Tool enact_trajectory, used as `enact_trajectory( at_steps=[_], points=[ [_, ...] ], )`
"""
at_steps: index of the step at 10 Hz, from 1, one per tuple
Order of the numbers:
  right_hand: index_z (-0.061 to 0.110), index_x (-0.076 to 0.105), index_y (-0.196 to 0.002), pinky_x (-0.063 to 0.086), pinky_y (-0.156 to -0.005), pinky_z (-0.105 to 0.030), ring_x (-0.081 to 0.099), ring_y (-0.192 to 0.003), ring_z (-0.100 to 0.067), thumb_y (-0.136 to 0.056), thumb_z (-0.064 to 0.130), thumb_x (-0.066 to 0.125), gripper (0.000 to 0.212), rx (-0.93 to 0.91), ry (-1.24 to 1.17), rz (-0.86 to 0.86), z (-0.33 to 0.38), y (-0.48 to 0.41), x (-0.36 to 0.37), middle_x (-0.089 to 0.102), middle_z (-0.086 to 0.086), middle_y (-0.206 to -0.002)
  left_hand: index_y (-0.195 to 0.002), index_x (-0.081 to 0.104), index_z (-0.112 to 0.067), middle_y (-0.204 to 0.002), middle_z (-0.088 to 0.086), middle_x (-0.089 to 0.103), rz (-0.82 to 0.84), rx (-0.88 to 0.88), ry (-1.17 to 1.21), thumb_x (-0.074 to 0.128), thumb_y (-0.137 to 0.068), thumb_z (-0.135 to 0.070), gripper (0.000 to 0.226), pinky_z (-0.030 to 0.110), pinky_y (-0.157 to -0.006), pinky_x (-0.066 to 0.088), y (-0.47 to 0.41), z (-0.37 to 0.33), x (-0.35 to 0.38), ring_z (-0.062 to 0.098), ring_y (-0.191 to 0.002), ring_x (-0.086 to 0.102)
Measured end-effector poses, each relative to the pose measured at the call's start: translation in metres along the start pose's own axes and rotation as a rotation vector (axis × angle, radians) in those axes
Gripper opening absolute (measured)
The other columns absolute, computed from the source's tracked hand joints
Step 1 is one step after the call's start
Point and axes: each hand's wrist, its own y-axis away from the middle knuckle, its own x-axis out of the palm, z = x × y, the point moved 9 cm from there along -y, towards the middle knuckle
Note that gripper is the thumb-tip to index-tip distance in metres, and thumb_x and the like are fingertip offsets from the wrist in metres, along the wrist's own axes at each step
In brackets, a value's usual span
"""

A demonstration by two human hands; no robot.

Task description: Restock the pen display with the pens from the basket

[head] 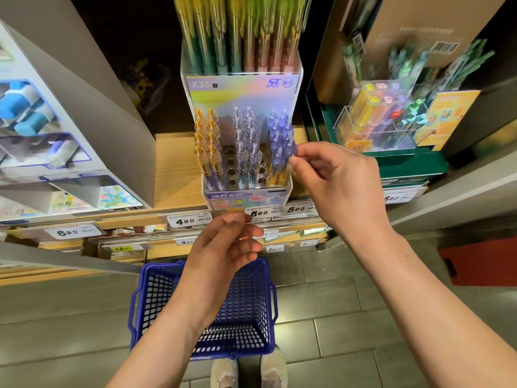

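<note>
A clear acrylic pen display (246,189) stands on the wooden shelf, holding orange-capped pens (208,147) at the left, clear pens (246,141) in the middle and purple pens at the right. Several holes between the columns stand open. My right hand (335,180) pinches the top of a purple pen (291,144) at the display's right column. My left hand (226,247) hovers below the display with relaxed fingers and holds nothing. A blue plastic basket (156,298) sits on the floor under my left forearm; no pens show in it.
Price tags (260,212) line the shelf edge. A green stand with an acrylic box of pens (383,127) sits at the right, and a grey eraser display (42,113) at the left. Taller pens (240,32) stand behind the display. My shoes (249,371) are on the tiled floor.
</note>
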Motion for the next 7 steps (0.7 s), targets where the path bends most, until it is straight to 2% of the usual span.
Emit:
enact_trajectory(
  at_steps=[3, 4, 5, 6, 7],
  points=[
    [0.019, 0.077, -0.096, 0.054, -0.071, -0.019, 0.069, -0.073, -0.007, -0.092, 0.025, 0.072, 0.008, 0.036, 0.074, 0.041, -0.009, 0.009, 0.004, 0.074, 0.007, -0.082, -0.102, 0.073, -0.015, -0.095, 0.015, 0.071, -0.006, 0.005, 0.007, 0.066, -0.086, -0.030, 0.023, 0.029, -0.070, 0.057, 0.002, -0.003, -0.009, 0.022, -0.076, 0.067],
    [0.019, 0.076, -0.087, 0.051, -0.067, -0.026, 0.068, -0.069, -0.010, -0.095, 0.025, 0.069, 0.012, 0.049, 0.130, 0.097, -0.009, 0.009, 0.010, 0.073, 0.004, -0.075, -0.100, 0.073, -0.015, -0.092, 0.014, 0.072, -0.030, 0.020, -0.041, 0.063, -0.089, -0.026, 0.019, 0.028, -0.070, 0.057, 0.002, -0.004, -0.010, 0.022, -0.075, 0.066],
    [0.020, 0.076, -0.089, 0.051, -0.068, -0.020, 0.068, -0.071, -0.010, -0.095, 0.027, 0.068, 0.012, 0.133, 0.122, 0.161, -0.016, 0.009, 0.018, 0.073, 0.006, -0.075, -0.094, 0.075, -0.018, -0.088, 0.011, 0.073, -0.051, 0.032, -0.080, 0.061, -0.094, -0.021, 0.015, 0.027, -0.070, 0.057, 0.002, -0.009, -0.009, 0.021, -0.073, 0.066],
    [0.021, 0.072, -0.110, 0.044, -0.071, -0.001, 0.067, -0.081, 0.000, -0.093, 0.030, 0.070, 0.019, 0.352, 0.037, 0.173, -0.034, 0.015, 0.014, 0.071, 0.015, -0.087, -0.094, 0.074, -0.016, -0.087, 0.010, 0.073, -0.065, 0.057, -0.113, 0.053, -0.103, -0.016, 0.022, 0.027, -0.067, 0.056, 0.003, -0.019, -0.008, 0.021, -0.073, 0.066],
    [0.022, 0.069, -0.118, 0.047, -0.080, -0.006, 0.067, -0.089, 0.002, -0.092, 0.030, 0.072, 0.027, 0.512, -0.253, 0.143, -0.038, 0.023, 0.010, 0.072, 0.014, -0.095, -0.095, 0.074, -0.016, -0.088, 0.010, 0.073, -0.051, 0.083, -0.130, 0.049, -0.105, -0.018, 0.027, 0.027, -0.066, 0.055, 0.008, -0.030, -0.006, 0.022, -0.075, 0.066]
  ],
)
